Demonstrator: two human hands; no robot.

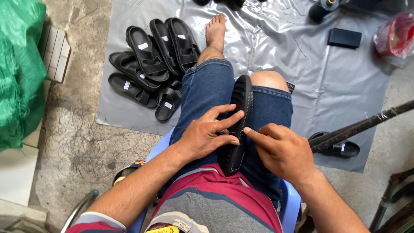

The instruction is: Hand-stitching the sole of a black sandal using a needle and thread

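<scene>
Left hand [206, 136]: centre of the frame, fingers spread flat over the black sandal [238, 125]; grip loose, palm and fingertips pressing on the sandal's side rather than wrapped round it.
Right hand [282, 151]: just right of centre, fingers curled, index fingertip and thumb touching the sandal's edge; it looks like a pinch, but whether anything lies in it I cannot tell.
Black sandal: set on edge between the thighs, ridged sole facing right, heel end at the waist, toe end reaching to the bare knee [269, 80].
Thin thread: a fine line appears to cross the sandal near the fingertips; too small to tell more.
Clothing: blue denim shorts [207, 92]; striped red and grey shirt [215, 194].
Seat: blue plastic chair [290, 203], lower centre.
Sandal pile [151, 64]: about 7 black sandals, some with white tags, overlapping at upper left of centre, well apart from the hands.
Grey plastic sheet [336, 77]: spread on the concrete floor [82, 142], under the pile and the bare foot [215, 30].
Single sandal [340, 149]: right of the frame, on the sheet's edge, partly under a dark metal rod [366, 125].
Dark flat case [344, 38]: upper right, on the sheet.
Green netting sack [19, 73]: left edge of the frame.
</scene>
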